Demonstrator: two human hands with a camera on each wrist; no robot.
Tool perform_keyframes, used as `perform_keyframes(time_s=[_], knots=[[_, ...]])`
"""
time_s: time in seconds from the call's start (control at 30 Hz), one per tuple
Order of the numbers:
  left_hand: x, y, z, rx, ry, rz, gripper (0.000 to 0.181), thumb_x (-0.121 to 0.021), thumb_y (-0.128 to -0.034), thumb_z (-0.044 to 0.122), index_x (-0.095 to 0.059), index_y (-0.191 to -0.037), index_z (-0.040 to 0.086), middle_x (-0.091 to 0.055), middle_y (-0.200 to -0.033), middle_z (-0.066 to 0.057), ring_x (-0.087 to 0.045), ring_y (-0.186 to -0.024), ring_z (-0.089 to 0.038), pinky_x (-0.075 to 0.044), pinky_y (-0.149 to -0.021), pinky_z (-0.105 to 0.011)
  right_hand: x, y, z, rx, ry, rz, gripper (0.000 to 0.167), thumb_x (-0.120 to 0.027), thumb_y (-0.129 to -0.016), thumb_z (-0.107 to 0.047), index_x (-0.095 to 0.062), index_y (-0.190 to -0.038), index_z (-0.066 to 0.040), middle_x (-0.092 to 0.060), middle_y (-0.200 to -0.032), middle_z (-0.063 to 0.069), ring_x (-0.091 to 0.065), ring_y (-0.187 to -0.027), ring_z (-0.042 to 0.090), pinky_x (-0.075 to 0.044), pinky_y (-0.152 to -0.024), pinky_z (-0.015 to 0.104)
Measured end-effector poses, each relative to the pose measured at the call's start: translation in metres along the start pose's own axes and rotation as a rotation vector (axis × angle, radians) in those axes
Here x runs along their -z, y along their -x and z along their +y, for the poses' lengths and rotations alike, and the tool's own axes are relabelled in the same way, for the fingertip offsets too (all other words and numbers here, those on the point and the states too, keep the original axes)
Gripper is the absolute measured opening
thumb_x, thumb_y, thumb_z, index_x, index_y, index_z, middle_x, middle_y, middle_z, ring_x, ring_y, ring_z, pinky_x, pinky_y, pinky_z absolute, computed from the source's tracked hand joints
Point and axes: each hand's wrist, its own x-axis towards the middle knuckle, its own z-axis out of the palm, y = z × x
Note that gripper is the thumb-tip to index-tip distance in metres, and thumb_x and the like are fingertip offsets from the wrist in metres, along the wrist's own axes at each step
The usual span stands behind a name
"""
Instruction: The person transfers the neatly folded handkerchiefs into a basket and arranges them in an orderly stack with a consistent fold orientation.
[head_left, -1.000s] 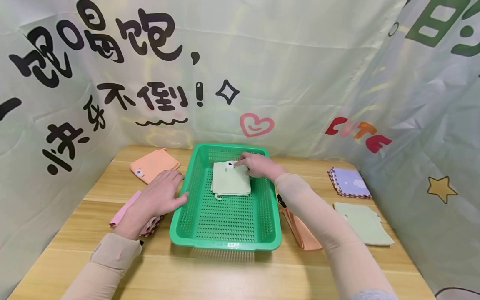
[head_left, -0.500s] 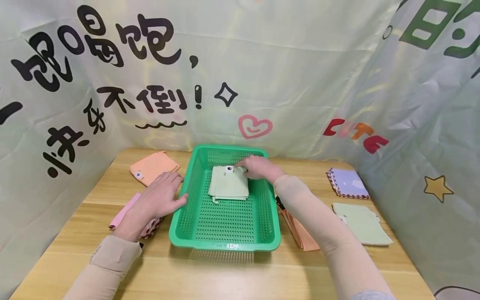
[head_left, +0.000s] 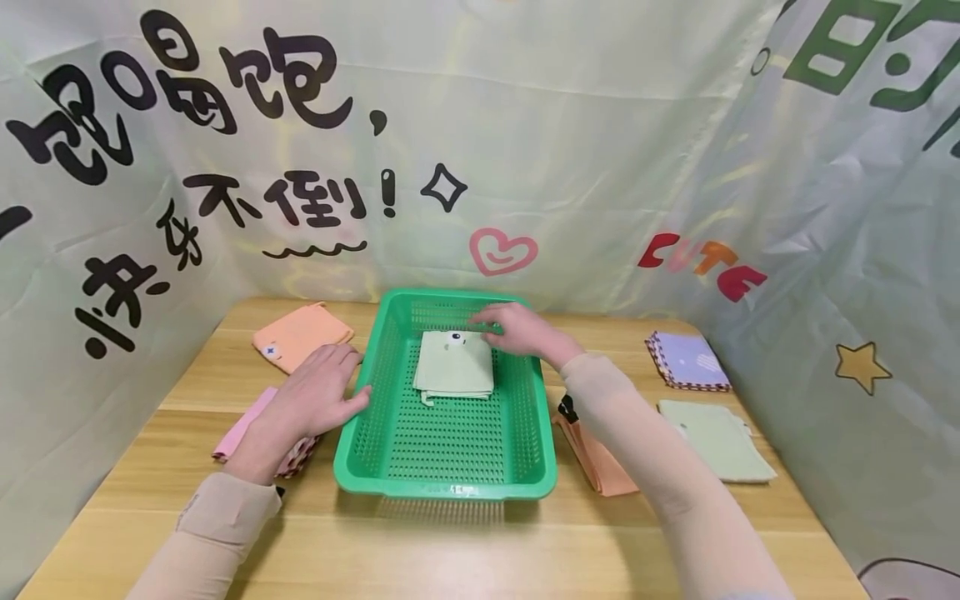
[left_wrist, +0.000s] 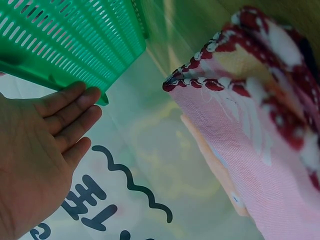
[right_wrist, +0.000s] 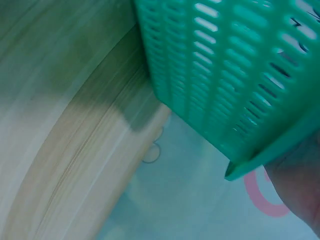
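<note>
Wood tbl (head_left: 420, 554), lt grn cloth (head_left: 453, 371), folded

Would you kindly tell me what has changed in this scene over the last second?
The right hand has moved its fingertips away from the printed eye on the cloth inside the green basket, toward the far side. That cloth had slid slightly nearer. The left hand stayed at the basket's left; the other cloths stayed in place.

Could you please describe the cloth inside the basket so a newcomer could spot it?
Find the green basket on the wooden table. Toward its far end lies a folded pale green cloth bearing an eye. Unlike the similar cloth on the table to the right, it lies inside the basket.
</note>
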Motion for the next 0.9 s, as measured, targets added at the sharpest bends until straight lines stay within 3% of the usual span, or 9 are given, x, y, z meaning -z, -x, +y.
perform_keyframes(time_s=[0.2, 0.4, 0.9], knots=[[0.000, 0.000, -0.001, -0.009, 0.000, 0.022, 0.055, -0.056, -0.0945, 0.036, -0.062, -0.125, -0.010, -0.062, -0.123, -0.022, -0.055, -0.122, -0.042, -0.040, -0.112, -0.055, 0.008, 0.014, -0.006, 0.026, -0.083, 0.105, 0.043, -0.066, -0.101, -0.015, -0.063, -0.143, -0.009, -0.060, -0.147, 0.009, -0.053, -0.140, 0.031, -0.043, -0.116, 0.048], [-0.001, 0.000, -0.001, 0.001, 0.003, -0.003, 0.056, -0.057, -0.0953, 0.037, -0.061, -0.126, -0.009, -0.061, -0.125, -0.023, -0.054, -0.124, -0.042, -0.039, -0.113, -0.055, 0.011, 0.033, -0.008, 0.038, -0.121, 0.219, 0.044, -0.065, -0.103, -0.020, -0.061, -0.146, -0.010, -0.058, -0.150, 0.008, -0.049, -0.143, 0.029, -0.039, -0.119, 0.049], [-0.001, -0.001, -0.003, -0.014, -0.002, 0.005, 0.055, -0.058, -0.0951, 0.037, -0.061, -0.125, -0.010, -0.061, -0.125, -0.024, -0.053, -0.124, -0.043, -0.040, -0.111, -0.056, 0.020, 0.092, -0.004, 0.033, -0.154, 0.459, 0.042, -0.065, -0.103, -0.018, -0.062, -0.144, -0.009, -0.055, -0.153, 0.009, -0.051, -0.142, 0.032, -0.042, -0.115, 0.055]])
